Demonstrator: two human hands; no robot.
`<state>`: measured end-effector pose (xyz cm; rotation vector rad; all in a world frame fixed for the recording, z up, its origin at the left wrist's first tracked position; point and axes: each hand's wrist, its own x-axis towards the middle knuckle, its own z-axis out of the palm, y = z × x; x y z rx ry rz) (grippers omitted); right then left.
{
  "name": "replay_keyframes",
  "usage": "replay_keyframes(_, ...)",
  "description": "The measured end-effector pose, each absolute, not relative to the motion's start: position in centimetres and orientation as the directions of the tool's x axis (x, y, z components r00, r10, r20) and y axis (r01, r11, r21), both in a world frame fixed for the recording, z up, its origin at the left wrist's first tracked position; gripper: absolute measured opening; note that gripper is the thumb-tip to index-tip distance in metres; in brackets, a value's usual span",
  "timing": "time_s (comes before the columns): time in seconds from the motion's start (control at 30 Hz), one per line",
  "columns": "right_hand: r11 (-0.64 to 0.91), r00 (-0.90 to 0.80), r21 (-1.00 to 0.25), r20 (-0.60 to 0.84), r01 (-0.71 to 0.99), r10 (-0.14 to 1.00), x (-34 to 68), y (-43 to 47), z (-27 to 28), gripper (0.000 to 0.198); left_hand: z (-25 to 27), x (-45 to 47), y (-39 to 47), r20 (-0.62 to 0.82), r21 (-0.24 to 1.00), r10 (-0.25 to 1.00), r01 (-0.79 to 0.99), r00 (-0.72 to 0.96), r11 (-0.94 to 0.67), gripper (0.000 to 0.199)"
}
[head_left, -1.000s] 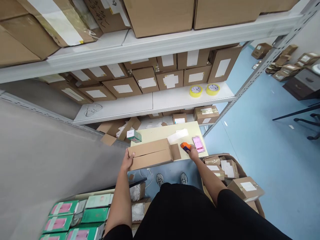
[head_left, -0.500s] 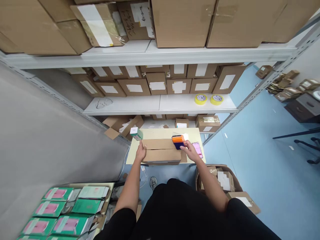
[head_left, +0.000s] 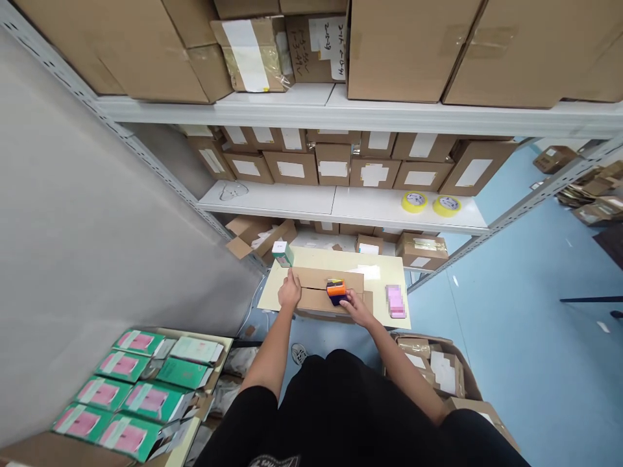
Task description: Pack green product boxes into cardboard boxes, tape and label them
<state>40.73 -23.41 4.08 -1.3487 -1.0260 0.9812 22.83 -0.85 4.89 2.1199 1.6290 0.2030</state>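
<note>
Person: black short-sleeved top with a small pale printed mark at the chest; forearms bare; left hand (head_left: pixel 289 297) and right hand (head_left: pixel 359 312) ungloved; grey-and-white shoe below.

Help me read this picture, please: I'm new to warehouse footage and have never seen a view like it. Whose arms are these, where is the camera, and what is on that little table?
The camera sits on a person's head and looks forward and down, so the two bare arms reaching out from the bottom are the wearer's own. The dark shape at the bottom is their clothing.

In front of them stands a small pale table. On it lies a flat cardboard box. The left hand presses on the box's left end. The right hand grips an orange and dark tape dispenser resting on top of the box.

Also on the table: a small green and white carton at the far left corner and a pink item on the right, blurred out.

Behind are shelves of labelled boxes, with two yellow tape rolls.
</note>
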Motion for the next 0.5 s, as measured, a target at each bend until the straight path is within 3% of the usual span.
replay_keyframes(0.07,0.006,0.274,-0.999,0.020,0.050,0.961,40.9,-23.3,4.1,0.032,5.1,22.7,-0.9,-0.125,0.473,0.948,0.858,0.291,-0.201,0.065)
replay_keyframes(0.23,-0.009,0.299,-0.994,0.025,0.113,0.954,41.1,-23.2,3.6,0.030,6.8,23.4,-2.5,0.178,0.618,0.940,0.710,0.292,-0.337,0.056)
replay_keyframes(0.3,-0.007,0.308,-0.990,0.036,0.138,0.951,41.1,-23.3,3.3,0.032,7.5,24.4,-3.4,0.062,0.728,0.947,0.634,0.315,-0.259,0.053)
replay_keyframes(0.37,0.002,0.314,-0.989,0.050,0.150,0.948,41.1,-23.3,3.2,0.032,8.0,25.7,-4.2,-0.217,0.812,0.899,0.581,0.381,-0.051,0.063)
replay_keyframes(0.43,0.014,0.317,-0.989,0.061,0.149,0.947,41.2,-23.3,3.2,0.032,8.2,27.1,-4.7,-0.446,0.816,0.786,0.554,0.427,0.162,0.067)
replay_keyframes(0.5,0.024,0.307,-0.991,0.064,0.130,0.950,41.1,-23.3,3.2,0.031,8.2,28.3,-4.7,-0.542,0.800,0.712,0.533,0.446,0.275,0.062)
